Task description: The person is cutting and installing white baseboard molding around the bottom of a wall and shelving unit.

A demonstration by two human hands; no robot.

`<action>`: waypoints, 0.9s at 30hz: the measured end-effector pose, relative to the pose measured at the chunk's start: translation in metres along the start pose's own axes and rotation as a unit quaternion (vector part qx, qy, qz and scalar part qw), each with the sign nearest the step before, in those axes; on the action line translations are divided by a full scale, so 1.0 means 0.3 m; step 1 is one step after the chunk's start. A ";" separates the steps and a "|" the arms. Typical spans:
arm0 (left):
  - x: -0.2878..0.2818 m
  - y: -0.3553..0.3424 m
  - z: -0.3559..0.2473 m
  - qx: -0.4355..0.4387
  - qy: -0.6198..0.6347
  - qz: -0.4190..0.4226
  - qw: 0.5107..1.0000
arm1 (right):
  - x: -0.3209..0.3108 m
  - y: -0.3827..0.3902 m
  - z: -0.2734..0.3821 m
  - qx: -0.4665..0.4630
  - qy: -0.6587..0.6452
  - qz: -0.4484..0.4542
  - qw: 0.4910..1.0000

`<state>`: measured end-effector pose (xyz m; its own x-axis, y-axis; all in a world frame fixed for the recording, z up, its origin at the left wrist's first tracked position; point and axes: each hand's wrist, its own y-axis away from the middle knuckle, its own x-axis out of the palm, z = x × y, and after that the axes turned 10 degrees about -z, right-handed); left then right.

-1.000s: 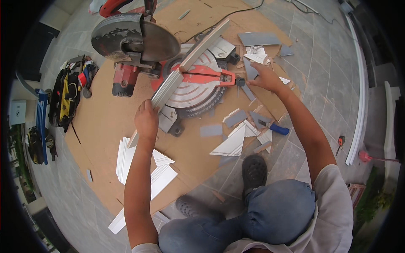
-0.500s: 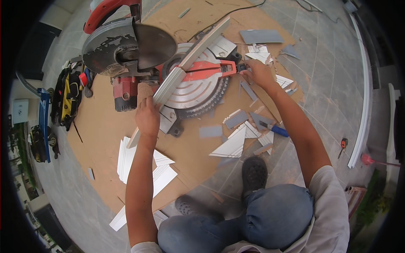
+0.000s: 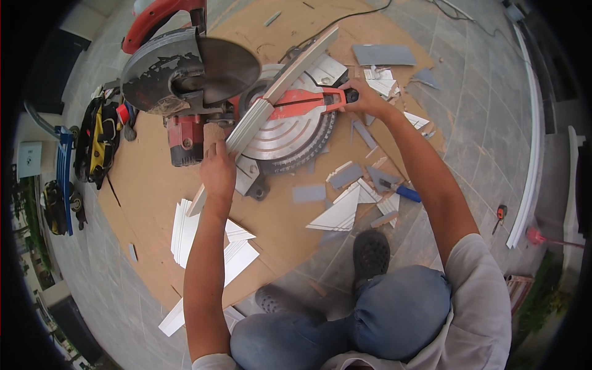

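A mitre saw stands on the cardboard ahead of me, its blade raised. Across its round metal turntable lies a long white grooved moulding, slanting from near left to far right. A cut or joint line crosses it beside the red slotted table arm. My left hand is closed round the moulding's near part, left of the turntable. At the outer end of the red arm, my right hand grips the black mitre handle; some of its fingers are hidden behind it.
White and grey offcuts litter the cardboard at right, with a blue-handled tool among them. More white moulding pieces lie beside my left forearm. A yellow-black tool bag sits at left. A cord runs across the back.
My right hand has shifted slightly left and farther round the mitre handle. My left hand stays on the moulding, and the blade remains raised.
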<state>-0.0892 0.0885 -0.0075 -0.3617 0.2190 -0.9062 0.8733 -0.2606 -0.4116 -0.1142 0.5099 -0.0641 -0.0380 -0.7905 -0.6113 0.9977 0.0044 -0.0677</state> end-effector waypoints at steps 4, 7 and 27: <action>0.005 0.011 0.017 -0.003 -0.008 0.004 1.000 | 0.024 0.013 -0.009 0.005 -0.008 -0.008 1.000; 0.018 0.006 0.015 0.005 0.021 -0.006 1.000 | 0.013 0.025 -0.026 0.008 -0.001 -0.014 1.000; -0.020 -0.064 -0.033 -0.027 0.033 0.075 0.996 | -0.574 0.035 0.579 -0.092 -0.101 -0.259 0.956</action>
<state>-0.1006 0.1014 0.0069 -0.2052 0.2423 -0.9482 0.9327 -0.2452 -0.2645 -0.0873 0.5398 0.1775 -0.4941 -0.8181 -0.2943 0.8202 -0.3264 -0.4698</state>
